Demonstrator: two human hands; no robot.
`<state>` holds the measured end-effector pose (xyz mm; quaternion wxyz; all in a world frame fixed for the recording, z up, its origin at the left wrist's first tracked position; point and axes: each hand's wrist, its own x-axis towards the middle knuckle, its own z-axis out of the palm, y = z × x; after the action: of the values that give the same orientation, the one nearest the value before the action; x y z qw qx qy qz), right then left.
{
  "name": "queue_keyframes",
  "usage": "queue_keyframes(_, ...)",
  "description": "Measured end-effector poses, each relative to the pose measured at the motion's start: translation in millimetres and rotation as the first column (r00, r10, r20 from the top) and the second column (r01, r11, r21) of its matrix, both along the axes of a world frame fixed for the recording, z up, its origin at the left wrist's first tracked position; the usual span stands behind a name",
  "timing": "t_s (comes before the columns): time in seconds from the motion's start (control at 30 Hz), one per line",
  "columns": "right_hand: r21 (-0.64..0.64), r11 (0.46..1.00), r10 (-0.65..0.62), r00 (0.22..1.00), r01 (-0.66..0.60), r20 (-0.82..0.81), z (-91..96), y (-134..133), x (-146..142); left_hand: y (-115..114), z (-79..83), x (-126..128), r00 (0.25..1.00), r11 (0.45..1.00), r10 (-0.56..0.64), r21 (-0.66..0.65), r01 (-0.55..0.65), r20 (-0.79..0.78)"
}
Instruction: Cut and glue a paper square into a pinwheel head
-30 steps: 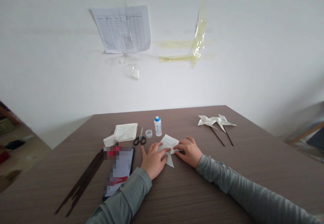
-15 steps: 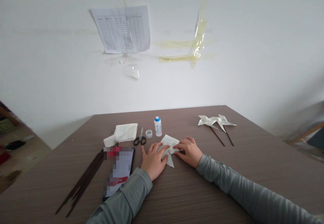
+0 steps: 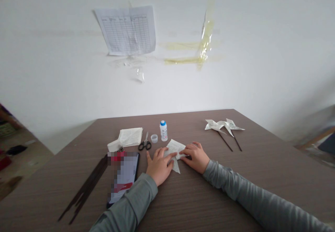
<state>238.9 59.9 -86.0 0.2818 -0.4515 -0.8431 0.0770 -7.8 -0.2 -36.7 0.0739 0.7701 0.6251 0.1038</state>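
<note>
A partly folded piece of printed paper point(image 3: 176, 145) lies on the table between my two hands, its pointed corner showing at the near side. My left hand point(image 3: 161, 165) rests over its left part with fingers spread, the index fingertip reaching to the paper's middle. My right hand point(image 3: 195, 157) has thumb and fingers closed on the folded right part of the paper, near that middle. Behind the paper stands a white bottle with a blue cap point(image 3: 163, 131). Beside it are a small clear cup-like cap point(image 3: 154, 138) and black-handled scissors point(image 3: 145, 144).
Two paper pinwheels on dark sticks point(image 3: 225, 125) lie at the right back. On the left are a stack of paper sheets point(image 3: 131, 136), a phone point(image 3: 123, 181) and several dark thin sticks point(image 3: 85, 186). The brown table point(image 3: 209, 200) meets a white wall.
My left index finger has slid slightly right toward the paper's middle, where my right fingers stay. The other things have not moved.
</note>
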Motion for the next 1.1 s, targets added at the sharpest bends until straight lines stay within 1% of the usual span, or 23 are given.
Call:
queue_keyframes(0.07,0.014,1.0,0.005,1.0,-0.005,-0.01,-0.2,0.4,0.4,0.0,-1.8,-0.7,1.0,1.0,0.003,0.022,-0.004,0.007)
queue_keyframes(0.3,0.022,1.0,0.015,1.0,-0.015,-0.008,-2.4,0.9,1.8,1.1,-5.3,-1.4,1.0,1.0,0.007,0.009,-0.007,-0.002)
queue_keyframes(0.4,0.026,1.0,0.016,1.0,-0.015,-0.011,-1.9,0.6,1.1,1.7,-4.5,-0.8,1.0,1.0,0.008,0.016,-0.008,0.012)
queue_keyframes(0.57,0.026,1.0,-0.001,1.0,0.001,-0.001,0.4,-0.1,0.2,1.2,-1.3,0.1,1.0,1.0,0.009,-0.022,-0.009,0.001)
queue_keyframes(0.77,0.018,1.0,0.001,1.0,-0.001,-0.001,0.6,-0.4,0.9,1.6,-6.4,-2.7,1.0,0.999,0.007,0.035,-0.007,0.014)
queue_keyframes(0.97,0.037,0.999,0.005,1.0,-0.005,-0.002,0.8,-0.4,0.5,2.3,-6.6,-2.1,1.0,0.999,0.017,0.046,-0.018,0.005)
queue_keyframes(1.1,0.021,1.0,-0.002,1.0,0.002,0.004,0.5,-0.3,0.5,1.8,-7.3,-2.6,1.0,0.998,0.018,0.054,-0.019,0.011)
